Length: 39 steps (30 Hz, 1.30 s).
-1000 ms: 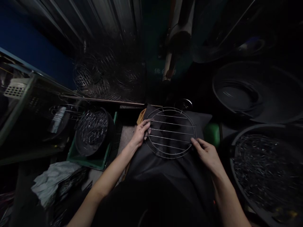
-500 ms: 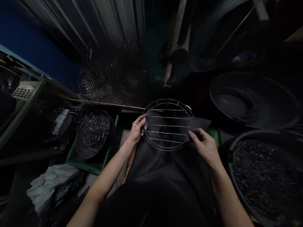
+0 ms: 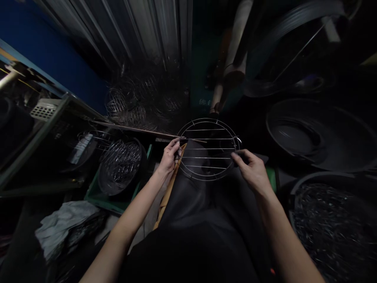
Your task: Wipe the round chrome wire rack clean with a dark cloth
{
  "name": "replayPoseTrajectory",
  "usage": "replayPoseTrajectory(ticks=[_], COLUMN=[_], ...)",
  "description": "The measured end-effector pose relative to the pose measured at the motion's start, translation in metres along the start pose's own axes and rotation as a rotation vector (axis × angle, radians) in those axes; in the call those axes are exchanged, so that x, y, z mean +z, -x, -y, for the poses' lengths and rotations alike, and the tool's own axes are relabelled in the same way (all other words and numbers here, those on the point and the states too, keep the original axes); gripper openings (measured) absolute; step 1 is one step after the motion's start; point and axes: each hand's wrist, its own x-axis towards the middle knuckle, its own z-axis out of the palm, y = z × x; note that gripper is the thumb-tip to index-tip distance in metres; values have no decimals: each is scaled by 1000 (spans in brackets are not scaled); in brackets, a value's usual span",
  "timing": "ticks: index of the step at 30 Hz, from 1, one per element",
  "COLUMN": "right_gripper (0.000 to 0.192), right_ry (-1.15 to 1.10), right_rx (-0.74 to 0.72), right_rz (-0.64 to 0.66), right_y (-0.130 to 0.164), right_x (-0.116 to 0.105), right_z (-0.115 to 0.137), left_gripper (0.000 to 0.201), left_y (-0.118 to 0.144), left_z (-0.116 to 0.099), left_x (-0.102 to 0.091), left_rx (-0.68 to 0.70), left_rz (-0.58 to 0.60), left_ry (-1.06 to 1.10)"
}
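Dim workshop w/ corrugated wall behind. Round wire rack [image 3: 208,149] held up over dark-aproned lap, tilted toward camera. Left hand [image 3: 169,156] pinches its left rim; right hand [image 3: 250,169] grips right rim. Tub of wire pieces [image 3: 120,163] sits left, another tub [image 3: 335,224] right.

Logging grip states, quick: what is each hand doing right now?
Left hand: closed on the left rim of the round wire rack.
Right hand: closed on the rack's right rim, fingers pinching the wire.
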Motion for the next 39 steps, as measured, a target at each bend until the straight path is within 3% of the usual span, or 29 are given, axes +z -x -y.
replayPoseTrajectory(ticks=[12,23,39], right_gripper=[37,39,44], right_ry=[-18,-75,-129], right_rx=[10,75,50], right_rz=[26,22,2], right_y=[-2,15,3], right_x=[-1,-12,-10], right_z=[5,-13,16], left_gripper=[49,52,49], left_y=[-2,3,-3], left_z=[-1,25,-5], left_x=[-3,5,9], left_rx=[7,-40,32], left_rz=[-6,30,45], left_ry=[-6,-16,-2])
